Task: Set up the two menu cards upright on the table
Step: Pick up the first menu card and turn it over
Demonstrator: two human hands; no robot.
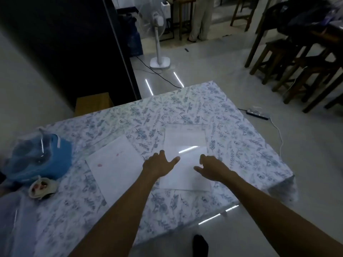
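Head view: a table point(241, 138) draped in a blue-and-white floral cloth carries two flat menu cards; the left menu card point(115, 167) is a matte white sheet with small red marks, lying flat; the right menu card point(185, 140) is glossy, catching a bright strip of light, also flat. The left hand point(159, 164) rests spread on the right card's left edge — fingers wide, gripping nothing; the right hand point(213, 166) hovers at its right edge, fingers loosely open, empty; a blue plastic bag point(40, 156) sits far left.
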